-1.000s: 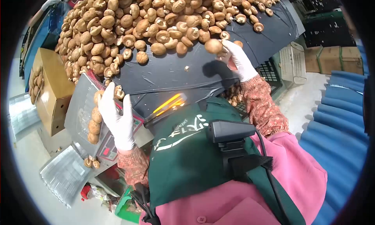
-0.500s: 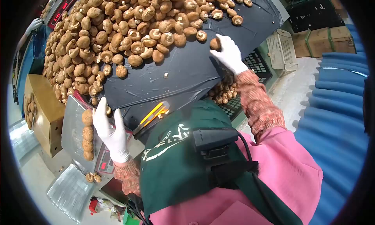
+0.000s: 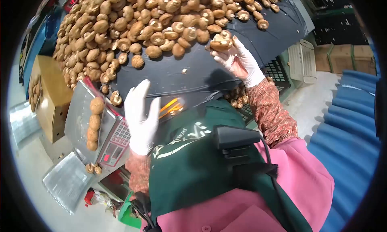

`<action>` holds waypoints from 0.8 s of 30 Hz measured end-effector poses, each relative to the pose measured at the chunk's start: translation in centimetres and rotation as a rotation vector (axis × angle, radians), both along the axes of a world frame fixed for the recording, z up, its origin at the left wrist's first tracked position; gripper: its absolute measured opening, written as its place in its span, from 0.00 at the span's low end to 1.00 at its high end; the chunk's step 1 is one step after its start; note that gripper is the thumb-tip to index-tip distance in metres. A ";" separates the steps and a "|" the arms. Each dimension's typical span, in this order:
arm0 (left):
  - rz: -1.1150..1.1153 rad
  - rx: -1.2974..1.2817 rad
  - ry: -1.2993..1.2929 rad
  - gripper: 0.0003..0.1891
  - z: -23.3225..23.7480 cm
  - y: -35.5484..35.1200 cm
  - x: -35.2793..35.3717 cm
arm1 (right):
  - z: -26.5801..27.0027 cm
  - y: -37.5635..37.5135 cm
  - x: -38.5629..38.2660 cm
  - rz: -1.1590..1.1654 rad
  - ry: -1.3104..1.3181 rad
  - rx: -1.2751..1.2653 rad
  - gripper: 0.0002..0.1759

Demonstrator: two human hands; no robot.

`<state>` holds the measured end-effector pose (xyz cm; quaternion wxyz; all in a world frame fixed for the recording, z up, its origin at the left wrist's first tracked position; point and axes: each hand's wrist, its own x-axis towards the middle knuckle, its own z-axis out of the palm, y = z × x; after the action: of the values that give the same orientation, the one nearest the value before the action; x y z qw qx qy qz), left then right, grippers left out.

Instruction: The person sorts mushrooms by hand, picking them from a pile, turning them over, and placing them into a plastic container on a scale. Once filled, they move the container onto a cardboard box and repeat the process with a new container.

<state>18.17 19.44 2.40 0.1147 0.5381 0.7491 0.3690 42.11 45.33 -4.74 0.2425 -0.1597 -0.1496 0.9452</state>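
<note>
Black-covered table (image 3: 169,75), right hand (image 3: 242,65) gripping a mushroom (image 3: 221,43) at its fingertips, left hand (image 3: 141,118) open near scale (image 3: 117,140).

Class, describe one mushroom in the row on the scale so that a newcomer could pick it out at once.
Find the huge mushroom pile on the dark-covered table, then the red-edged scale at its lower left. Four brown mushrooms lie in a line there. Choose the end mushroom nearest the pile, the largest-looking of the four.
</note>
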 end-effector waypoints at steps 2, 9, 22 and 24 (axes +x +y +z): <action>-0.047 0.033 0.039 0.25 -0.1 0.5 0.3 | 1.1 -1.2 -1.4 0.048 -0.045 0.027 0.26; 0.093 -0.001 -0.140 0.24 -1.6 -2.1 -0.2 | 5.3 1.0 7.3 0.816 -1.200 1.341 0.19; 0.057 -0.087 -0.064 0.24 -1.1 -1.1 1.0 | -7.5 6.8 -0.2 -0.365 -1.391 1.797 0.27; 0.101 -0.074 -0.137 0.23 -1.4 -1.4 0.8 | -5.7 6.6 1.7 -0.137 -0.987 0.706 0.29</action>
<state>18.99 18.02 1.00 0.1667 0.4686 0.7788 0.3821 43.77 51.93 -10.49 0.2432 -0.4981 -0.5378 0.6353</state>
